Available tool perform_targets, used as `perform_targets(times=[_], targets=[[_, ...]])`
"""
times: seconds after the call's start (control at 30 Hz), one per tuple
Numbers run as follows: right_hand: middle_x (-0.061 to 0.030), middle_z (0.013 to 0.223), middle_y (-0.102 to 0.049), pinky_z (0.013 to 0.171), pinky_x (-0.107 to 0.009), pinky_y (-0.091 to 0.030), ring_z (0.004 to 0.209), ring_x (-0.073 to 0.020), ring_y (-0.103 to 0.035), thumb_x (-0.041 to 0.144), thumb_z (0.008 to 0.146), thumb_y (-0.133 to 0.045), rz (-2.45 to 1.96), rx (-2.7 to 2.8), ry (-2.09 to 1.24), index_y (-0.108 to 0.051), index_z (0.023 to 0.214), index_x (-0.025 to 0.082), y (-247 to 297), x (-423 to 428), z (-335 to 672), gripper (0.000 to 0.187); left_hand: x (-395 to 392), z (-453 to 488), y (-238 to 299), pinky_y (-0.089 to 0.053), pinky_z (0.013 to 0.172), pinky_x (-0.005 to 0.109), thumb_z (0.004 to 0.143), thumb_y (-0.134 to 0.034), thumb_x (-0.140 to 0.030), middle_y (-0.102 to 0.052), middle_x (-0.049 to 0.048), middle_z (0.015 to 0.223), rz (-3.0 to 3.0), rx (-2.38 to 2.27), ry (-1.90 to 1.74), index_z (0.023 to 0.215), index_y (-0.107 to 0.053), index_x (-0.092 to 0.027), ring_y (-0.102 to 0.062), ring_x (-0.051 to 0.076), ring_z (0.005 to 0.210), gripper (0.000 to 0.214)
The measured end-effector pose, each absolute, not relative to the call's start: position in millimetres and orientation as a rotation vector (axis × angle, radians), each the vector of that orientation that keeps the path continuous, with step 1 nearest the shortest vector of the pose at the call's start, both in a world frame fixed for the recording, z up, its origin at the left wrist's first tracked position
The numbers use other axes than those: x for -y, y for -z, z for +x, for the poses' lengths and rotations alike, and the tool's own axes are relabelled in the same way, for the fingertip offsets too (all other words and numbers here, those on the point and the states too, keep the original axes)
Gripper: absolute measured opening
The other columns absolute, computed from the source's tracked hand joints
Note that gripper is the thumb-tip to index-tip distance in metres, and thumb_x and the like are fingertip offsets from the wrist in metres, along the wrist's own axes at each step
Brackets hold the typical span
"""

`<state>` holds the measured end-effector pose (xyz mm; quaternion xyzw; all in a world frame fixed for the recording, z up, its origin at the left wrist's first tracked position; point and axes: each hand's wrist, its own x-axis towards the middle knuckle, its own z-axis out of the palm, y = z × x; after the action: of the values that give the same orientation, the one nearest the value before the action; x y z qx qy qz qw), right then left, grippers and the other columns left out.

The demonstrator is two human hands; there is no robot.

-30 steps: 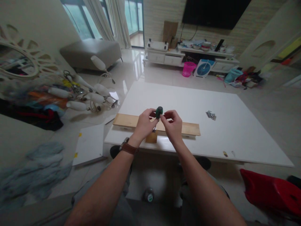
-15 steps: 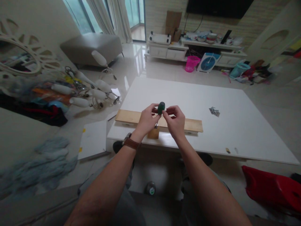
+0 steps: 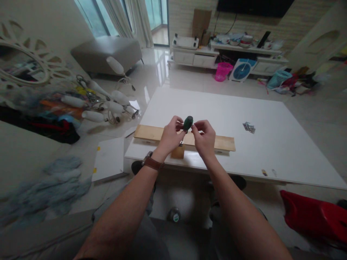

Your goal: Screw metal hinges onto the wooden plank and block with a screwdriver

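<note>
My left hand [image 3: 171, 134] is closed round a screwdriver [image 3: 188, 123] with a dark green handle, held upright with its top leaning right. Below the hand its shaft reaches a small metal piece [image 3: 181, 143] by a brown wooden block [image 3: 178, 152]. My right hand [image 3: 204, 137] is closed in a pinch just right of the handle; what its fingertips hold, if anything, is too small to make out. Under both hands a long wooden board [image 3: 226, 143] lies along the near edge of a white panel [image 3: 211, 103].
Several metal hinge-like pieces [image 3: 248, 127] lie on the panel at the right. Two small bits, one a yellow-and-dark piece [image 3: 264, 172], lie near its front edge. A red chair-like object [image 3: 311, 213] stands at lower right. A white board [image 3: 110, 159] rests on the floor at left.
The screwdriver handle has tipped to the right. My right fingertips have come slightly off the handle. The whole view has shifted a little.
</note>
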<state>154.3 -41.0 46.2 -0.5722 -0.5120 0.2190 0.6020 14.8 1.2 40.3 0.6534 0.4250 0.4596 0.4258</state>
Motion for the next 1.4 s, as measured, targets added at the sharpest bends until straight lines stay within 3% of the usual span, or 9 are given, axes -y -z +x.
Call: perform_targets(times=[0.13, 0.27, 0.4, 0.6, 0.77, 1.0, 1.27, 1.4], targets=[[0.0017, 0.079, -0.071, 0.059, -0.029, -0.047, 0.073, -0.0157, -0.068, 0.036, 0.086, -0.073, -1.325, 1.181, -0.557, -0.063, 0.087, 0.024, -48.6, 43.0, 152.7, 0.016, -0.7, 14.0, -42.1, -0.062, 0.091, 0.036, 0.083, -0.070, 0.000, -0.076, 0.0031, 0.095, 1.707, -1.062, -1.111, 0.112, -0.065, -0.021, -0.074, 0.016, 0.091, 0.036], [0.0015, 0.086, -0.072, 0.058, -0.028, -0.047, 0.075, -0.0161, -0.069, 0.037, 0.078, -0.082, -1.320, 1.215, -0.572, -0.063, 0.090, 0.024, -49.5, 44.4, 151.9, 0.025, 0.6, 13.5, -43.7, -0.063, 0.089, 0.036, 0.083, -0.070, -0.003, -0.075, 0.0063, 0.105, 1.775, -1.100, -1.115, 0.101, -0.069, -0.018, -0.072, 0.018, 0.097, 0.024], [0.0015, 0.083, -0.072, 0.059, -0.028, -0.048, 0.075, -0.0164, -0.069, 0.035, 0.081, -0.077, -1.331, 1.222, -0.565, -0.063, 0.091, 0.024, -48.0, 43.1, 153.0, 0.020, 0.3, 13.9, -42.7, -0.062, 0.090, 0.036, 0.084, -0.073, -0.006, -0.075, 0.0046, 0.099, 1.713, -1.091, -1.115, 0.094, -0.063, -0.018, -0.072, 0.017, 0.095, 0.019], [0.0006, 0.081, -0.070, 0.062, -0.030, -0.049, 0.075, -0.0162, -0.068, 0.033, 0.089, -0.066, -1.337, 1.202, -0.514, -0.062, 0.086, 0.024, -45.9, 40.2, 153.7, 0.011, 0.2, 14.7, -42.1, -0.060, 0.082, 0.030, 0.079, -0.078, -0.004, -0.070, -0.0003, 0.088, 1.627, -1.095, -1.133, 0.091, -0.053, -0.020, -0.071, 0.014, 0.085, 0.032], [0.0004, 0.084, -0.071, 0.059, -0.028, -0.048, 0.076, -0.0160, -0.069, 0.031, 0.086, -0.067, -1.320, 1.219, -0.568, -0.063, 0.088, 0.024, -47.4, 42.0, 151.3, 0.008, 1.4, 14.9, -44.2, -0.060, 0.087, 0.033, 0.083, -0.073, -0.003, -0.074, 0.0020, 0.093, 1.696, -1.067, -1.083, 0.103, -0.062, -0.020, -0.072, 0.016, 0.089, 0.029], [-0.0010, 0.098, -0.073, 0.059, -0.029, -0.049, 0.080, -0.0173, -0.071, 0.033, 0.079, -0.077, -1.329, 1.281, -0.585, -0.063, 0.095, 0.025, -48.3, 45.4, 151.5, 0.024, 0.0, 12.8, -44.0, -0.061, 0.083, 0.034, 0.080, -0.072, -0.001, -0.068, 0.0045, 0.097, 1.836, -1.182, -1.057, 0.094, -0.070, -0.017, -0.067, 0.018, 0.091, 0.022], [0.0007, 0.084, -0.071, 0.070, -0.033, -0.052, 0.077, -0.0167, -0.068, 0.032, 0.090, -0.065, -1.345, 1.222, -0.530, -0.062, 0.086, 0.025, -45.1, 39.8, 153.5, 0.009, 1.1, 13.0, -43.2, -0.062, 0.088, 0.037, 0.086, -0.073, -0.009, -0.073, 0.0055, 0.099, 1.748, -1.138, -1.066, 0.092, -0.063, -0.018, -0.071, 0.019, 0.097, 0.015], [0.0008, 0.086, -0.072, 0.065, -0.031, -0.050, 0.078, -0.0170, -0.069, 0.031, 0.085, -0.070, -1.328, 1.233, -0.574, -0.063, 0.090, 0.025, -46.7, 42.2, 151.9, 0.011, 0.3, 14.0, -40.4, -0.062, 0.091, 0.040, 0.086, -0.071, -0.008, -0.074, 0.0050, 0.097, 1.683, -1.105, -1.077, 0.090, -0.058, -0.020, -0.073, 0.019, 0.096, 0.018]])
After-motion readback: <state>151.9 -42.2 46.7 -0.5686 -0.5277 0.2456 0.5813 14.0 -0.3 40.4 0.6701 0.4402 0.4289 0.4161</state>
